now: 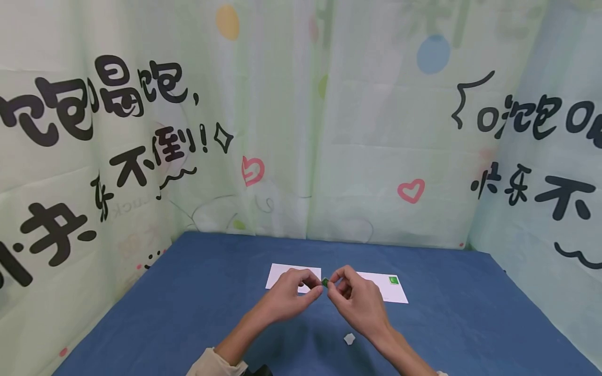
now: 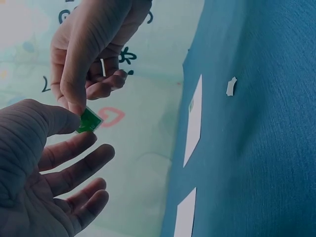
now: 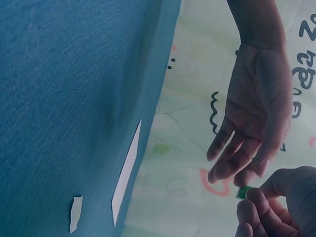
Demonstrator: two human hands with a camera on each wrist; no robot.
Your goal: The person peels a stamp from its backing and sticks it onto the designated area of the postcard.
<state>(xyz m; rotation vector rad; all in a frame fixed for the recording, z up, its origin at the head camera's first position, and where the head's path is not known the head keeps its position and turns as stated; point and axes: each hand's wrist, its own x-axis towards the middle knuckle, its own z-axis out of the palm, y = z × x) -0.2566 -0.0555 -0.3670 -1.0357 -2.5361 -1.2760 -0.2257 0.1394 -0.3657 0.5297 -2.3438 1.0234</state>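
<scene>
My right hand (image 1: 359, 302) pinches a small green postage stamp (image 2: 91, 120) with a pale perforated edge between thumb and index finger. The left hand (image 1: 289, 293) is held close on the other side, thumb and index tips right by the stamp and the other fingers spread loosely; whether they touch it is hard to tell. Both hands are raised above the table. Behind the right hand lies a white envelope (image 1: 394, 295) bearing a green stamp (image 1: 393, 280) at its upper right corner. Another white envelope (image 1: 277, 271) is partly hidden by the left hand.
A small torn scrap of white paper (image 1: 349, 339) lies on the blue table cover (image 1: 226, 261), nearer than the envelopes. Pale printed curtains (image 1: 282, 209) enclose the table at the back and both sides.
</scene>
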